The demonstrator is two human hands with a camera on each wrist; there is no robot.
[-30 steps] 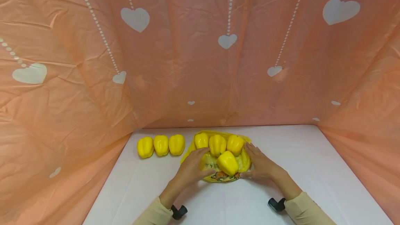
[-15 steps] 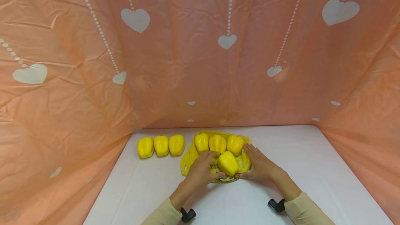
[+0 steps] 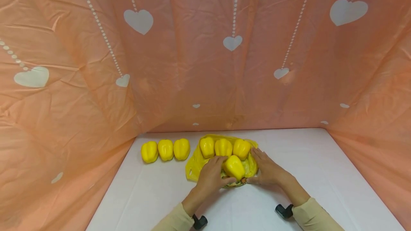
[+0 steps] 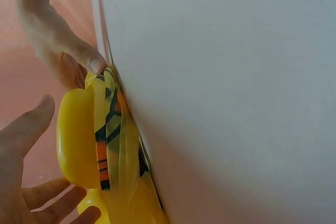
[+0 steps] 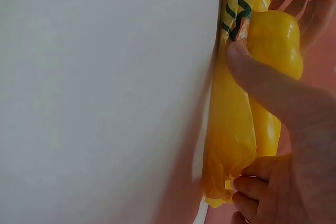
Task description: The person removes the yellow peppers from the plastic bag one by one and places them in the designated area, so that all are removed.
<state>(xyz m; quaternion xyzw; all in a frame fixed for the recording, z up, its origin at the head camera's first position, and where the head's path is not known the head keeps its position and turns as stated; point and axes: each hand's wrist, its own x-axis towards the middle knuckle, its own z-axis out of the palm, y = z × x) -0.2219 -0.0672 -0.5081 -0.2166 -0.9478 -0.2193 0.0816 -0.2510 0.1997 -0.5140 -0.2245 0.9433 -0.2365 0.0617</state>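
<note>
Lower centre, my left hand (image 3: pixel 212 174) and right hand (image 3: pixel 268 169), spread, flank the front pepper (image 3: pixel 234 167). Bumped, it might roll.

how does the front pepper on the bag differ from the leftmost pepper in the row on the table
The front pepper lies on the printed yellow bag; the leftmost pepper sits directly on the white table. The front pepper slants, while the leftmost pepper sits nearly straight. Both are glossy and yellow.

White table (image 3: pixel 308 163) — three yellow peppers (image 3: pixel 165 149) in a row, yellow bag (image 3: pixel 193 167)
</note>
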